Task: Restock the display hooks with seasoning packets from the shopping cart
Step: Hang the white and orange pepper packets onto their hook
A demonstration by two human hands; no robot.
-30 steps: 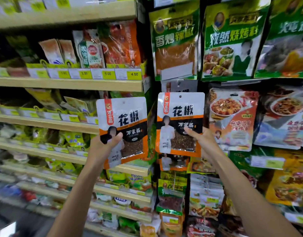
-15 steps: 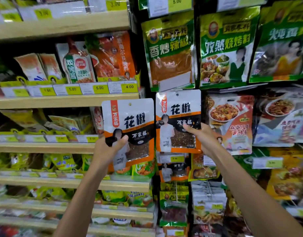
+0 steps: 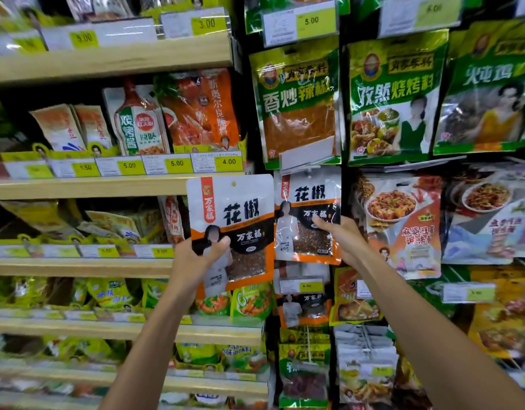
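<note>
Two white-and-orange peppercorn seasoning packets are up at the display. My left hand (image 3: 199,258) grips the lower left corner of the nearer packet (image 3: 240,214), held free in front of the shelf edge. My right hand (image 3: 341,241) holds the second packet (image 3: 302,208) by its lower right part, its top up against the hook (image 3: 310,168) under a blank tag holder. Whether its hole is on the hook I cannot tell. Another packet of the same kind (image 3: 304,309) hangs lower down. The shopping cart is out of view.
Wooden shelves (image 3: 86,186) with yellow price tags fill the left side. Green seasoning bags (image 3: 299,102) hang above the hook, and a tofu-sauce packet (image 3: 403,220) hangs close to the right. Further hanging packets crowd the area below.
Both hands and packets have shifted right and slightly up as the view came closer. The right packet's top now sits tucked under the tag holder at the hook.
</note>
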